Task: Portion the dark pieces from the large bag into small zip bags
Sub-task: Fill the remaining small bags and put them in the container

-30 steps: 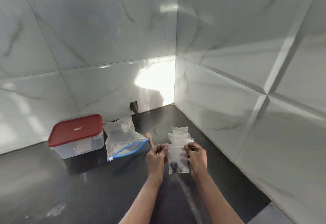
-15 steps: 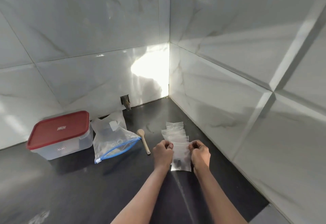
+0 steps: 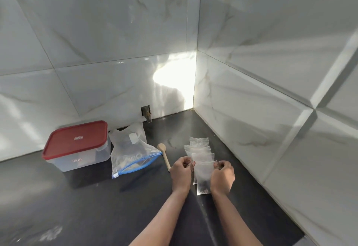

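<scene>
red-lidded tub and large bag sit left, mouth toward spoon for scooping. left hand and right hand pinch top corners of small zip bag, likely sealing; dark pieces at bottom, over row of small bags.

Two bare hands, left and right, near centre. One clear plastic box with a red lid far left, one large clear zip bag with a blue seal right of it, one pale wooden spoon. Small clear zip bags: one held, roughly five overlapping in a row behind; exact count unclear.
</scene>
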Tool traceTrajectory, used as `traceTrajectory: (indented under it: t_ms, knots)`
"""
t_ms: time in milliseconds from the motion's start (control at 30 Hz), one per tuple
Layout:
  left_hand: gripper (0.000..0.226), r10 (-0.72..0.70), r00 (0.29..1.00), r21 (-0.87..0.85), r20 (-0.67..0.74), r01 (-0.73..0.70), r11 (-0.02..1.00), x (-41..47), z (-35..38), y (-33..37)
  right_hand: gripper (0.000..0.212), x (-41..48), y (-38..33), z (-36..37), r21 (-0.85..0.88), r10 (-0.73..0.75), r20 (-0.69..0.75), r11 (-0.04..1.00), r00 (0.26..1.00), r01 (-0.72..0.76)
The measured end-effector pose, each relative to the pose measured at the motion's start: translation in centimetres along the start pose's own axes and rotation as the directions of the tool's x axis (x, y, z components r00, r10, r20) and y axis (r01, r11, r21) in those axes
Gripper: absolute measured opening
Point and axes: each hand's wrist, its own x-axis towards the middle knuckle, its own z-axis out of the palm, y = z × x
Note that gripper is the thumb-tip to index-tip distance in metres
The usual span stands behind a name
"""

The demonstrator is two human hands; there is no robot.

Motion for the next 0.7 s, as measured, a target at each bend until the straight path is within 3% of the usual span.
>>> traceTrajectory:
  t_ms: [100,233,333,467,533,600,700]
  knots:
    - [0.016,0.061,0.995,0.022,-0.076,-0.060,0.998,0.0,-1.8,-0.1,0.020,-1.1,-0.5,1.2,-0.156,-0.222,-0.178,0.968,0.959,0.195]
    - [0.016,0.109,0.957,0.023,-0.268,-0.107,0.994,0.0,-5.4,-0.2,0.021,-3.5,-2.5,3.2,-0.139,-0.438,-0.033,0.892,0.898,0.430]
    - [0.017,0.085,0.898,0.011,-0.431,-0.089,0.996,0.3,-8.5,-0.7,0.024,-6.2,-3.1,5.5,-0.140,-0.639,0.130,0.745,0.758,0.652]
    - [0.027,-0.049,0.791,-0.068,-0.610,0.010,0.998,1.1,-13.0,-2.2,0.040,-10.3,-3.8,8.3,-0.085,-0.806,0.327,0.494,0.493,0.865]
    - [0.033,-0.175,0.761,-0.144,-0.625,0.108,0.984,1.5,-15.1,-3.0,0.058,-12.0,-4.2,9.3,-0.081,-0.820,0.436,0.375,0.371,0.924]
    - [0.040,-0.278,0.775,-0.196,-0.567,0.201,0.960,1.8,-16.4,-4.1,0.071,-13.2,-4.5,10.1,-0.100,-0.804,0.524,0.271,0.282,0.958]
    - [0.043,-0.361,0.823,-0.239,-0.439,0.280,0.930,2.6,-17.4,-6.4,0.076,-14.5,-4.8,11.7,-0.113,-0.774,0.592,0.195,0.224,0.974]
